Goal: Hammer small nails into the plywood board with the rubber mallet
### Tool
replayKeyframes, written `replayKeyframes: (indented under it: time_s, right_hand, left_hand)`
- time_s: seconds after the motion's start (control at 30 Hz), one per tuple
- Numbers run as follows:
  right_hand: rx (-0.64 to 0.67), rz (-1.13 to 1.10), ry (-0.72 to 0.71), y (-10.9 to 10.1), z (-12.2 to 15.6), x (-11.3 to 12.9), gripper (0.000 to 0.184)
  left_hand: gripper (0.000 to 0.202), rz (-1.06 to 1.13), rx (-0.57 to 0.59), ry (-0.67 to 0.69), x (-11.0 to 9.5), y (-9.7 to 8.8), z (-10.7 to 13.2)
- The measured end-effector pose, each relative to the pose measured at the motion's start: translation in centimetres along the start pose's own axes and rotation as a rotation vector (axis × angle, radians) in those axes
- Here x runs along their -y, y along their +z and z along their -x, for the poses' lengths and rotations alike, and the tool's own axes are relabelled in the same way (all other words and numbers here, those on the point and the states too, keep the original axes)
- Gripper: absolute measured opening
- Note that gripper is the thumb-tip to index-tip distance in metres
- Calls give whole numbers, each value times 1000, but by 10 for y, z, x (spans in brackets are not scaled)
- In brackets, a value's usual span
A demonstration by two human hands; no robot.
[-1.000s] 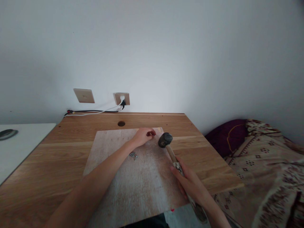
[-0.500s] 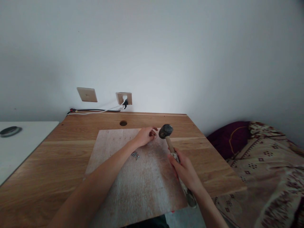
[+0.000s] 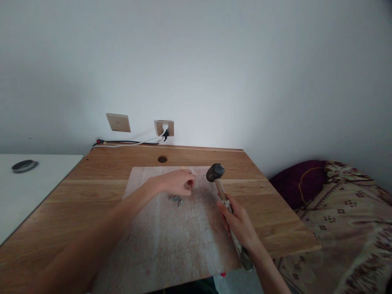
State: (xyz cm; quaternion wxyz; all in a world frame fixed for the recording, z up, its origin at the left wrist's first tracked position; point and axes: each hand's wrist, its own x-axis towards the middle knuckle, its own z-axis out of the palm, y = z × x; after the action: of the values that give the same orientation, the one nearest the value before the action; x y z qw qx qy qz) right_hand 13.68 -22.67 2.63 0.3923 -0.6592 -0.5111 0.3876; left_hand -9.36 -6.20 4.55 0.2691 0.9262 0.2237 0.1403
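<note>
Keep left hand [image 3: 179, 182], curled over the wooden board [image 3: 180, 241], contents unclear, clear of the black-headed mallet [image 3: 220, 189] clamped in right hand [image 3: 239, 222].

A pale wall [image 3: 214, 73], brightest near its middle, rises behind the wooden table [image 3: 275, 218]. It bears a blank-looking plate [image 3: 118, 123] and a socket [image 3: 158, 127] with cords plugged in. Patterned cloth [image 3: 343, 228] and purple fabric [image 3: 298, 181] lie at right.

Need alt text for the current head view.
A person's right hand grips a black-headed mallet; the curled left hand is just beyond a small cluster of metal fasteners on a pale board. The board lies on a wooden table against a wall.
</note>
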Motion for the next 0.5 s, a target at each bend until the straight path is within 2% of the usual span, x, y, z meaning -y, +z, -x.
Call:
replayKeyframes:
  time_s: [0.1, 0.23, 0.43, 0.5]
  right_hand:
    - [6, -31, 9, 2, -1, -9, 43]
    - [15, -58, 32, 5, -3, -13, 41]
    - [12, -79, 36, 5, -3, -14, 42]
    - [8, -83, 33, 6, -3, -14, 41]
  left_hand:
    - [19, -129, 114, -39, -21, -4, 24]
    - [23, -121, 139, -88, -33, 0, 35]
    - [28, 138, 137, -76, -18, 1, 30]
    - [22, 219, 84, -65, -11, 2, 23]
